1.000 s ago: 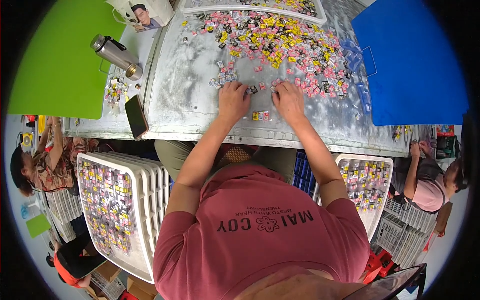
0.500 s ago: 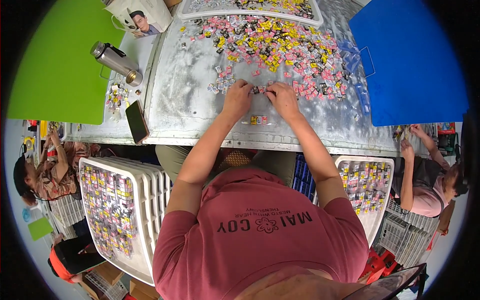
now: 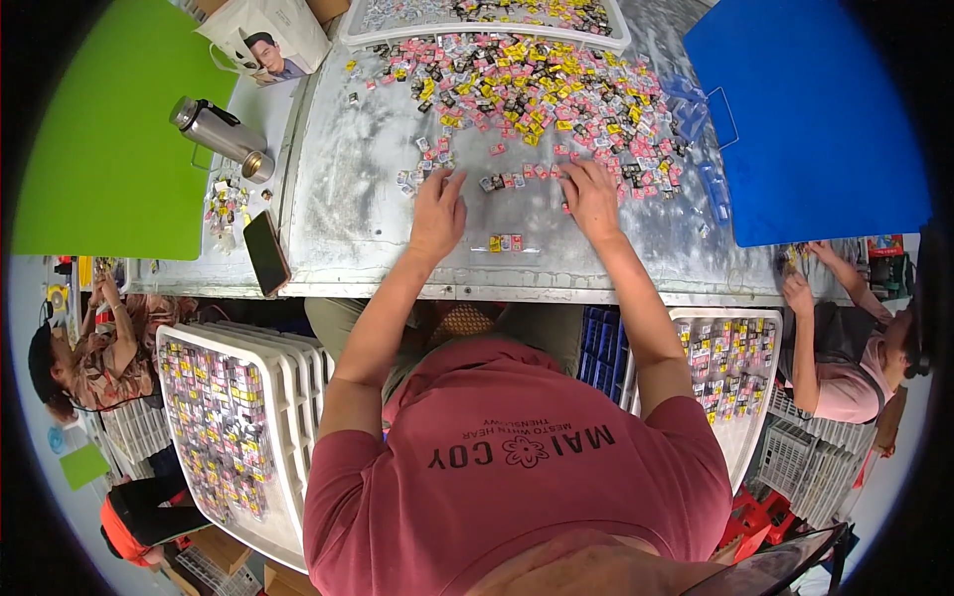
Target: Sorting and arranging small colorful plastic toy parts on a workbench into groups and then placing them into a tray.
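Pink, yellow and black: small packets, loose, many. A short row of packets (image 3: 509,181) lies flat on the grey table (image 3: 348,179), between the person's two hands; a smaller group of three or so (image 3: 506,242) sits nearer the table's front edge, apart from the row.

Left hand (image 3: 438,211): palm down, fingers spread and extended, tips touching a small cluster of packets (image 3: 422,174) at the row's left end. Gripping nothing that can be seen.

Right hand (image 3: 591,199): palm down, fingers open and reaching to the row's right end, at the near margin of the main heap (image 3: 537,94). No packet visibly pinched; whether one lies under the palm cannot be told.

Step in hand, as judged: sorting, drawing single packets out of the heap and lining them up in the bare working space. The next move would call for fingertip picking of one flat packet without dragging its neighbours.

Beyond: white tray (image 3: 487,20) of more packets behind the heap; blue board (image 3: 815,119) to the right, green board (image 3: 99,129) to the left; steel flask (image 3: 214,134) lying on its side; dark phone (image 3: 266,251) near the front edge. Below the table, white crates (image 3: 214,427) filled with sorted packets. Other people at work at either side.
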A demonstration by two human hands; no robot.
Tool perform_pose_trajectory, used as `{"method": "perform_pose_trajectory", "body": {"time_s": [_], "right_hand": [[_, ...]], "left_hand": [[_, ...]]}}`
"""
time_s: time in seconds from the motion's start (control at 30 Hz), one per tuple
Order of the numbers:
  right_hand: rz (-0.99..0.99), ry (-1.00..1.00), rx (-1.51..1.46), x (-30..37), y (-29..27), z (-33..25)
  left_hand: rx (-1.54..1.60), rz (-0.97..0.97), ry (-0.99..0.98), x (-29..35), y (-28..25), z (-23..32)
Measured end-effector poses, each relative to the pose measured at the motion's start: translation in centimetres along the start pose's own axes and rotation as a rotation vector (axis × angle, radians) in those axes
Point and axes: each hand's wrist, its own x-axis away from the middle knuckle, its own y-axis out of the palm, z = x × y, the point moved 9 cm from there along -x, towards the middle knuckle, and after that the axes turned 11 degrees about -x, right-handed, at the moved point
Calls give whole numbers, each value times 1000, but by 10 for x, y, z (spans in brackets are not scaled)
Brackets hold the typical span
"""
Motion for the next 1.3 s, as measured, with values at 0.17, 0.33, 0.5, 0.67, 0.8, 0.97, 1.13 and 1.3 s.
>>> {"method": "perform_pose_trajectory", "body": {"time_s": [0.17,0.33,0.5,0.67,0.8,0.97,1.13,1.3], "right_hand": [[-30,-139,-51,-45,29,-13],[-117,-151,-28,-60,56,-21],[-136,-114,-105,-54,58,-18],[-229,-115,-120,-41,63,-38],[-264,-121,-124,-25,62,-48],[-242,-85,-227,-13,53,-46],[-216,-21,-246,-21,31,-36],[-280,-65,-203,-18,36,-25]], "left_hand": [[40,-20,121,-23,9,26],[18,-149,414,-28,40,61],[-20,-306,412,-16,51,57],[-4,-308,365,-11,41,46],[-22,-307,367,-9,35,40],[-27,-332,401,-9,32,39],[-40,-347,433,-10,30,39],[7,-286,388,-15,18,34]]}}
